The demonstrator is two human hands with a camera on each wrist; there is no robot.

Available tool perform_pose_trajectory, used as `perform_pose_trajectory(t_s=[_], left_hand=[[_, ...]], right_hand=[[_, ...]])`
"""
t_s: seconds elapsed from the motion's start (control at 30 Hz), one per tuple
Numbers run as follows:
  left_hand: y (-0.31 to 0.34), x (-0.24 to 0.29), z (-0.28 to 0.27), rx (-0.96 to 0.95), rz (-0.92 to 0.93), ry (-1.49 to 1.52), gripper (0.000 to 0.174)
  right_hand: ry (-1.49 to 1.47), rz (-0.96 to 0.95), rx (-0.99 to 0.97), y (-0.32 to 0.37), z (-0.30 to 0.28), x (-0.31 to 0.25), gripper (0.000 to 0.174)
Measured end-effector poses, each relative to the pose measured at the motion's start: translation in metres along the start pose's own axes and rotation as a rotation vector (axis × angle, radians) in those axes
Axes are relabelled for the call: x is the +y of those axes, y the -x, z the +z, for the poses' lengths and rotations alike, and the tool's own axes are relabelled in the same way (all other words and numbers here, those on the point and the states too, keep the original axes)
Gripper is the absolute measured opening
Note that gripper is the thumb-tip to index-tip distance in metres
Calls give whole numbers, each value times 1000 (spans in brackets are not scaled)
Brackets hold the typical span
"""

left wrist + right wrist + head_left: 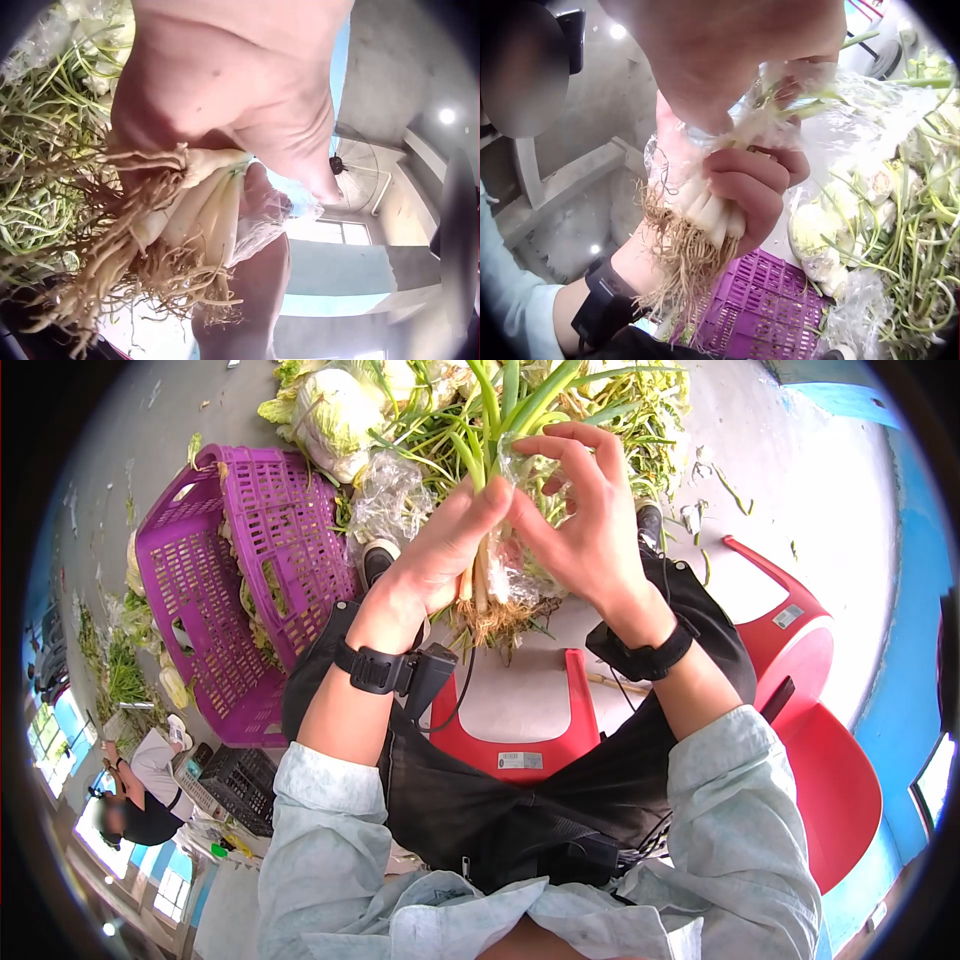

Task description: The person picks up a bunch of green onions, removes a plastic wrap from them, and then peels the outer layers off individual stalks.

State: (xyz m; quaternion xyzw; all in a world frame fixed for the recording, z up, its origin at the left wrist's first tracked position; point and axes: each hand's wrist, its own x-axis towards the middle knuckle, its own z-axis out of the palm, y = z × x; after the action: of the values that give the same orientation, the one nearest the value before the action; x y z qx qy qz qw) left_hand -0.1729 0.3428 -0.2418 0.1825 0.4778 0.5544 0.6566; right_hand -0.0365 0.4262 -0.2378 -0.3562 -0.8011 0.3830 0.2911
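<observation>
A bunch of green onions (482, 575) with white stalks and brown roots (694, 244) stands upright, roots down, between the hands. My left hand (440, 545) grips the stalks; in the right wrist view its curled fingers (750, 184) wrap them just above the roots. Clear plastic film (780, 124) lies around the bunch, also visible in the left wrist view beside the white stalks (196, 217). My right hand (590, 530) pinches the film beside the leaves, its thumb near the left thumb. Its fingertips are partly hidden by film in the right wrist view.
A purple crate (285, 540) lies tilted at the left. Cabbages (335, 420), loose green onions (640, 430) and crumpled plastic (392, 500) cover the floor ahead. A red stool (520, 745) is between the legs, a red chair (825, 760) at the right. Another person (135, 800) is far left.
</observation>
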Motion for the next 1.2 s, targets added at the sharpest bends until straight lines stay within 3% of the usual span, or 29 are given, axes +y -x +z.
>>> perform_pose_trajectory(t_s=[0.2, 0.3, 0.4, 0.53, 0.7, 0.9, 1.03, 1.13, 1.2], left_hand=[[-3, -7, -8, -120, -52, -63, 87], [-4, -10, -14, -138, -75, -105, 65], [-4, -3, -19, -228, -169, -232, 50], [1, 3, -10, -142, -204, 30, 26], [-2, -2, -19, -58, -299, 300, 31], [-5, -2, -20, 113, -234, 279, 33], [-6, -8, -37, 23, -253, 344, 38], [-9, -11, -25, 214, -178, 263, 36], [-9, -12, -23, 260, -133, 185, 35]], right_hand=[[70, -27, -1, 1, 3, 8, 48], [9, 93, -31, 2, 0, 4, 50], [84, -3, -14, 2, -2, 8, 50], [35, 65, -19, 0, -3, 2, 47], [6, 35, 31, -4, -2, 5, 35], [213, -118, 147, -5, -1, 11, 24], [54, 56, 83, -5, -7, 0, 21], [-128, 223, 30, -5, -5, -1, 18], [-311, 394, -93, -5, -1, 1, 30]])
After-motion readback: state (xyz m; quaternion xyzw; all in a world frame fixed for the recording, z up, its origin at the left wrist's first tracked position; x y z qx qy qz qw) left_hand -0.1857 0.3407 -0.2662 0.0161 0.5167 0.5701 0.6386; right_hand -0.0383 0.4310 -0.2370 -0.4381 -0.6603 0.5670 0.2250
